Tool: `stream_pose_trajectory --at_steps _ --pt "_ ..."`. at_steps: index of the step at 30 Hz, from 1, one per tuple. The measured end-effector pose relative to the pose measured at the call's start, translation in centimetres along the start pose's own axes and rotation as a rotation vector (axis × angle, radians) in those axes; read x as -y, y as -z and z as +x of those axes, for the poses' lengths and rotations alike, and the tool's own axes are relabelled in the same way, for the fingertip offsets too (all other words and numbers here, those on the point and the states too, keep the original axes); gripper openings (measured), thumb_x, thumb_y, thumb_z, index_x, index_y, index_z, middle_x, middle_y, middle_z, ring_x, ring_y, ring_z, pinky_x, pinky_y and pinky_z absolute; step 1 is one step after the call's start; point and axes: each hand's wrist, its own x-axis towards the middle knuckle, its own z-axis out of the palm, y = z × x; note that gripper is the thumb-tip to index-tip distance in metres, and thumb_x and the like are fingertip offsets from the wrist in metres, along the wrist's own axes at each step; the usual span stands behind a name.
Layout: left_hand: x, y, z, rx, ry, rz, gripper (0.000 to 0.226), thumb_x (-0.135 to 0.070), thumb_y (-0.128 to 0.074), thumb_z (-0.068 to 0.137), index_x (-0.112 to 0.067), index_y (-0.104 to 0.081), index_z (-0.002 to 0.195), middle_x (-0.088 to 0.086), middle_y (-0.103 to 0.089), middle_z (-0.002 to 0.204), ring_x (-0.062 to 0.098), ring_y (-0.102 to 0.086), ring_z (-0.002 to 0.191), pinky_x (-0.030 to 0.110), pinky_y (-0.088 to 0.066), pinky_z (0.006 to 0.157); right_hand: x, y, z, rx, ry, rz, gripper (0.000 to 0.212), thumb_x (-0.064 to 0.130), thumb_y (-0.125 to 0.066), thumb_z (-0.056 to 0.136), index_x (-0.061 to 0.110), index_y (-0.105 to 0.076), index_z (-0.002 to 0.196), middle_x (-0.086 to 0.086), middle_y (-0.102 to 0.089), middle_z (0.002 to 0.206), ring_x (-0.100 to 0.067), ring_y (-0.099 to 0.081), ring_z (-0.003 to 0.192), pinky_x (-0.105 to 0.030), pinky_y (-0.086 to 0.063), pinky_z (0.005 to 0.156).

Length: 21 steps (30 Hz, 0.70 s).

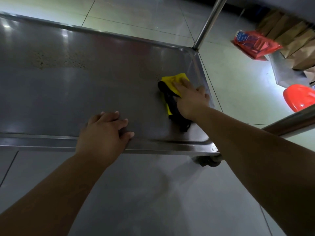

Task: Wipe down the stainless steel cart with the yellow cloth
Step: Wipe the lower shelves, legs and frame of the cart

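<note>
Right hand (190, 97), fingers flat, presses crumpled yellow-black cloth (172, 92) near shiny steel cart (85, 92) shelf's right edge; left hand (104, 133), fingers loosely spread, rests on near rim.

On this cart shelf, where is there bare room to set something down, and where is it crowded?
Bare steel runs across the shelf from the left edge to the cloth, between the far rim and the left hand on the near rim. A speckled patch marks its far side. The right end is crowded: the right hand presses the cloth beside the corner post.
</note>
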Motion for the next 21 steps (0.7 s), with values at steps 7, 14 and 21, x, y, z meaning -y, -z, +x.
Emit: stream_pose_trajectory --at_steps 7,14,21 --pt "0.8 -0.9 0.3 -0.003 -0.039 -0.018 0.045 -0.049 -0.055 0.087 -0.024 -0.062 0.122 0.004 -0.047 0.141 0.036 -0.037 0.131 0.049 -0.031 0.107 -0.2 -0.1 -0.4 -0.014 -0.206 0.058 0.051 0.04 -0.039 0.098 0.038 -0.022 0.145 0.002 -0.011 0.157 -0.044 -0.015 0.134 -0.053 -0.017 0.108" --pt "0.8 -1.2 0.3 -0.008 -0.044 -0.049 0.043 -0.042 -0.06 0.084 -0.016 -0.065 0.118 0.01 -0.049 0.139 0.038 -0.041 0.129 0.051 -0.03 0.108 5.9 -0.8 -2.1 0.094 0.238 -0.002 0.054 0.037 -0.04 0.099 0.046 -0.019 0.147 0.016 -0.003 0.159 -0.038 -0.015 0.132 -0.049 -0.017 0.109" --pt "2.6 1.4 -0.6 -0.037 0.018 -0.105 0.036 -0.03 -0.066 0.084 -0.015 -0.066 0.117 0.007 -0.05 0.138 0.027 -0.041 0.128 0.028 -0.027 0.107 3.5 -0.6 -2.0 0.055 0.139 -0.047 0.057 0.032 -0.038 0.1 0.042 -0.012 0.149 0.015 -0.003 0.159 -0.039 -0.019 0.134 -0.05 -0.019 0.111"
